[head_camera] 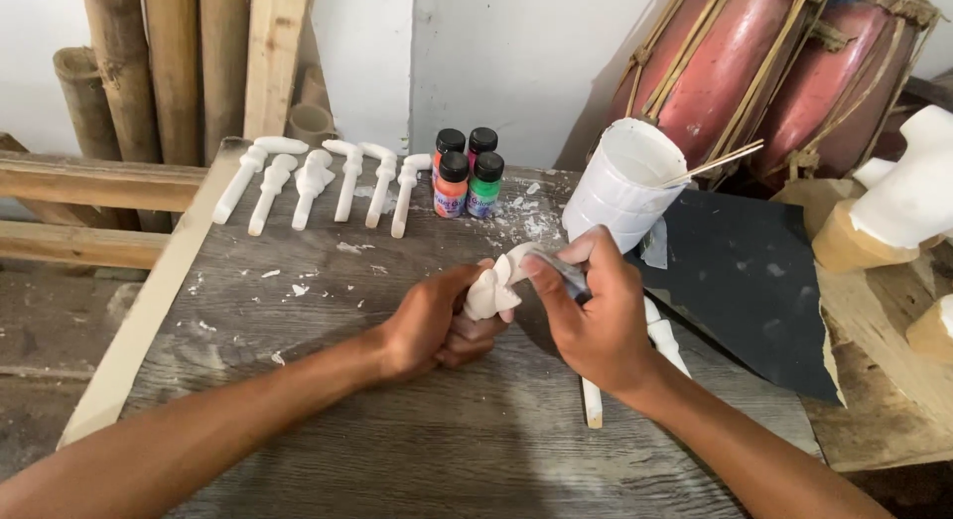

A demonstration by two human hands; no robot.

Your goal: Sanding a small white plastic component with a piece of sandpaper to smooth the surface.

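At the middle of the frame, above the grey wooden bench [328, 410], the left hand [432, 325] is closed tight round the stem of a white carved piece [493, 289]. The right hand [594, 316] pinches a small grey strip [561, 271] (sandpaper, probably) against the piece's head. Judged from this, short light strokes with the stem held firm would serve best. The piece is chalky white, matt, with a lobed top. Six similar white pieces [318, 182] lie in the upper left.

A weathered grey wooden worktop [397, 450] carries six white carved pegs [316, 187] in a row. Four small paint bottles [467, 174], a white cup [623, 187] and a dark sheet [745, 281] lie beside them.
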